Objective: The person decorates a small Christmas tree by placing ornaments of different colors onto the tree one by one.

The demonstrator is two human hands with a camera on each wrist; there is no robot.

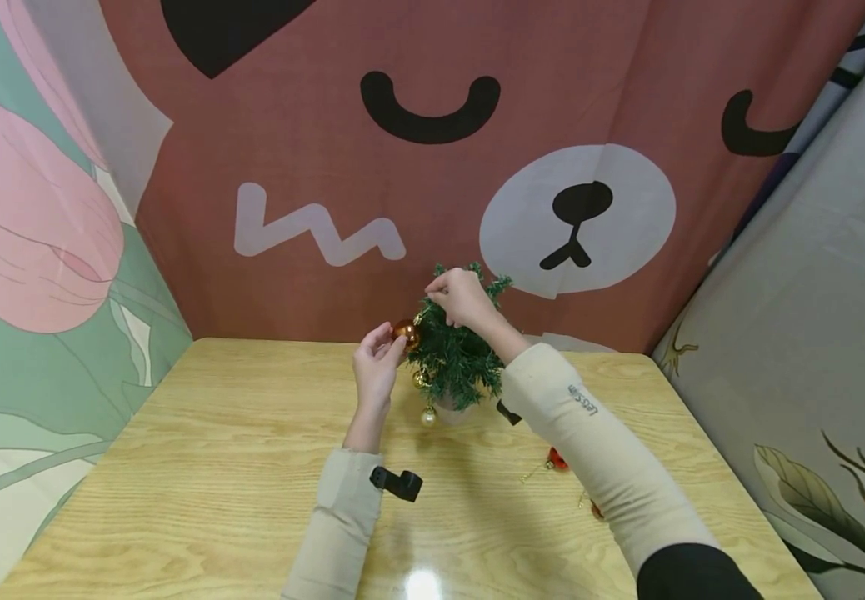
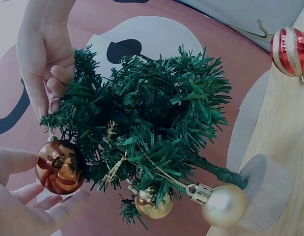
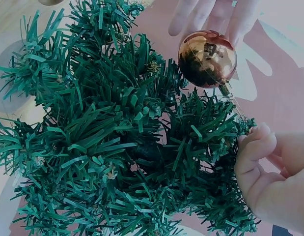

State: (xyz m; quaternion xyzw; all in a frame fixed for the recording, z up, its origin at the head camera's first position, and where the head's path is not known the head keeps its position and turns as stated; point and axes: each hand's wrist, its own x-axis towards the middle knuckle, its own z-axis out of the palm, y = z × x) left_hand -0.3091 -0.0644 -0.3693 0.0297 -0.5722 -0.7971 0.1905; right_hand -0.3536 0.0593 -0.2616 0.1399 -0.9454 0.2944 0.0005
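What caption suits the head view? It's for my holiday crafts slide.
Left hand holds a copper bauble at a small tabletop tree while the right hand pinches a branch.

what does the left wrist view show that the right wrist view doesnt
Only the left wrist view shows the pale gold ball hanging low on the tree, a small gold ball, the tree's white base and a red striped ball on the table. Only the right wrist view shows the tree's dense top from close up. Both show the little tree, the copper ball, the left hand and the right hand.
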